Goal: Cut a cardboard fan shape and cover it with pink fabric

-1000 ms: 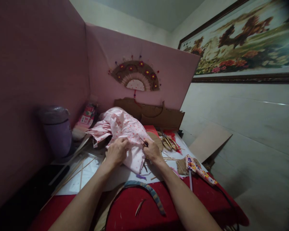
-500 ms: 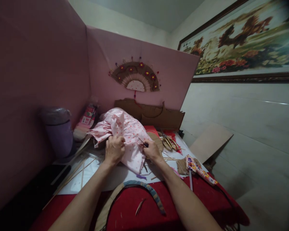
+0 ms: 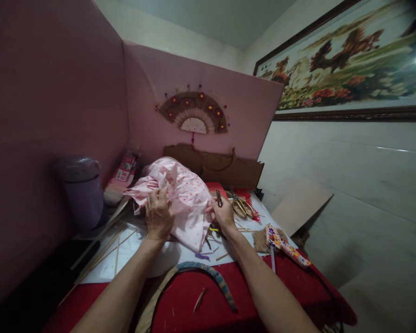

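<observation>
A pink cloth with red dots (image 3: pixel 190 185) lies bunched in a mound on the white table surface. My left hand (image 3: pixel 158 215) rests against its near left side, fingers stretched out over the folds. At the cloth's right edge is my right hand (image 3: pixel 223 213), closed around small dark thread snips (image 3: pixel 219 199) whose tips point up. Its fingertips touch or nearly touch the fabric; I cannot tell which. Yellow and purple scraps (image 3: pixel 203 256) lie just below the cloth.
Gold-handled scissors (image 3: pixel 241 207) lie right of my right hand. A purple lidded container (image 3: pixel 85 196) stands at left, near thin sticks (image 3: pixel 116 252). Behind are torn cardboard (image 3: pixel 229 169) and a decorated fan (image 3: pixel 194 111) on a pink panel. A curved strip (image 3: pixel 208 268) lies on red cloth (image 3: pixel 183 305).
My left hand has loosened from its pinch on the cloth and its fingers have straightened. My right hand has shifted slightly up and right, turning the snips upward away from the fabric.
</observation>
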Motion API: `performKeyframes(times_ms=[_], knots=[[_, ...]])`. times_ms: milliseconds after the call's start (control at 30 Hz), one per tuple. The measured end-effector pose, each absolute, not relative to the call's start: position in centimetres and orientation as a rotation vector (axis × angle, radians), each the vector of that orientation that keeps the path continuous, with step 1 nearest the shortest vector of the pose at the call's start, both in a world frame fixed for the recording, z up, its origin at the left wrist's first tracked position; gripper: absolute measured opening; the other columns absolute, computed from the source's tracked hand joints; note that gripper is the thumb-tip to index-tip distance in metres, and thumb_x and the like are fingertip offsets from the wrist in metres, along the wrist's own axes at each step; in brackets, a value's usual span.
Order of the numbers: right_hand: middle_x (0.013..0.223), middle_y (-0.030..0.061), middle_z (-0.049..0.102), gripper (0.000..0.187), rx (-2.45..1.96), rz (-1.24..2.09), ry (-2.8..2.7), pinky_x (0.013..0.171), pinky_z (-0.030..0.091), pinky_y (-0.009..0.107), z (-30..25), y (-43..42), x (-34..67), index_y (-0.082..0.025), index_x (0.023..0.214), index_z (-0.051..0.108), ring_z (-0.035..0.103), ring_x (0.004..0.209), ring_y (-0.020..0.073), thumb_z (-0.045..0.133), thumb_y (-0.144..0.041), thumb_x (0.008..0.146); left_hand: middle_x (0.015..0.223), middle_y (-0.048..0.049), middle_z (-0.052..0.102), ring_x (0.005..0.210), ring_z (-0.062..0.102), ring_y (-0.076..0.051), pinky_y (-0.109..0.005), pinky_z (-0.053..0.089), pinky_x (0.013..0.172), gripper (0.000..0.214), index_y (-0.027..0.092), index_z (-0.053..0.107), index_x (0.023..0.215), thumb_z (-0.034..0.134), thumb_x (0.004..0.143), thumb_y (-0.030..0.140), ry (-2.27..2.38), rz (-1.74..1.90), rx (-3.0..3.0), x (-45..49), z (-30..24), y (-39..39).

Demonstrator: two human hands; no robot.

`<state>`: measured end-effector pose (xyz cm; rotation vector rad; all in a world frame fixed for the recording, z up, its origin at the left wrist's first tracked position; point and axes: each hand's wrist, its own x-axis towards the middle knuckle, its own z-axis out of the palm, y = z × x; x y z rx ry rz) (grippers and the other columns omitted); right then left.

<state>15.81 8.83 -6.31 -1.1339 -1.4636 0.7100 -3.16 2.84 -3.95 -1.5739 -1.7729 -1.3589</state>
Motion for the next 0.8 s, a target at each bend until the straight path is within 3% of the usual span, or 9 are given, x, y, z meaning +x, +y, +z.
performKeyframes(times_ms=[167,267,333,467,567,667,800], knots=[[0.064,0.0048,0.068,0.041,-1.012,0.756,-1.527,0.039,0.038,0.022,-5.6,8.0,15.3,-0.015,0.089,0.058,0.051,0.039,0.0118,0.047,-0.054,0.081,0.084,-0.0066,0.066,0.083,0.06,-0.02,-0.03,0.045,0.078,0.03,0.018,0.066,0.082,0.041,0.073,0.004,-1.874,-1.339,-1.969,-3.2,-4.2,2.8],[0.072,0.0062,0.069,0.043,-1.071,0.825,-1.676,0.043,0.041,0.022,-5.8,7.9,15.0,-0.016,0.093,0.061,0.058,0.045,0.0135,0.045,-0.055,0.083,0.102,-0.0056,0.067,0.093,0.061,-0.019,-0.029,0.046,0.08,0.049,0.02,0.064,0.105,0.041,0.067,0.0,-1.873,-1.265,-2.13,-2.9,-4.8,3.0],[0.076,0.0071,0.069,0.042,-1.192,0.687,-1.667,0.049,0.043,0.023,-6.0,8.0,15.1,-0.017,0.091,0.062,0.063,0.055,0.0154,0.042,-0.053,0.086,0.117,-0.007,0.062,0.105,0.057,-0.019,-0.029,0.044,0.087,0.061,0.019,0.056,0.12,0.04,0.065,-0.002,-1.879,-1.289,-2.119,-2.8,-4.9,3.0],[0.076,0.0081,0.069,0.042,-1.189,0.534,-1.601,0.048,0.042,0.022,-5.5,7.9,15.7,-0.017,0.084,0.062,0.059,0.053,0.0139,0.042,-0.053,0.086,0.109,-0.0059,0.065,0.099,0.059,-0.018,-0.027,0.044,0.084,0.042,0.02,0.063,0.107,0.042,0.073,0.007,-1.925,-1.429,-1.923,-2.8,-4.1,2.7],[0.063,0.006,0.067,0.044,-1.008,0.835,-1.605,0.037,0.035,0.02,-4.7,7.2,15.5,-0.014,0.086,0.06,0.05,0.037,0.0097,0.046,-0.056,0.083,0.093,-0.0052,0.069,0.087,0.062,-0.018,-0.027,0.044,0.076,0.029,0.019,0.067,0.096,0.043,0.079,0.017,-2.02,-1.291,-2.152,-2.7,-3.7,2.4],[0.058,0.0047,0.065,0.046,-0.86,1.338,-1.642,0.031,0.03,0.017,-4.3,6.3,15.0,-0.013,0.089,0.057,0.052,0.035,0.0104,0.051,-0.058,0.08,0.075,-0.0034,0.07,0.072,0.063,-0.017,-0.026,0.044,0.064,0.021,0.018,0.07,0.082,0.055,0.068,0.016,-2.066,-1.005,-2.503,-2.5,-4.4,2.5],[0.056,0.0046,0.064,0.034,-0.954,1.794,-1.714,0.036,0.044,0.02,-4.9,5.4,14.6,-0.012,0.085,0.053,0.062,0.045,0.0154,0.057,-0.046,0.082,0.065,-0.0024,0.068,0.064,0.061,-0.017,-0.024,0.042,0.057,0.021,0.017,0.07,0.069,0.054,0.059,0.008,-2.1,-0.876,-2.607,-2.3,-5.5,3.1]])
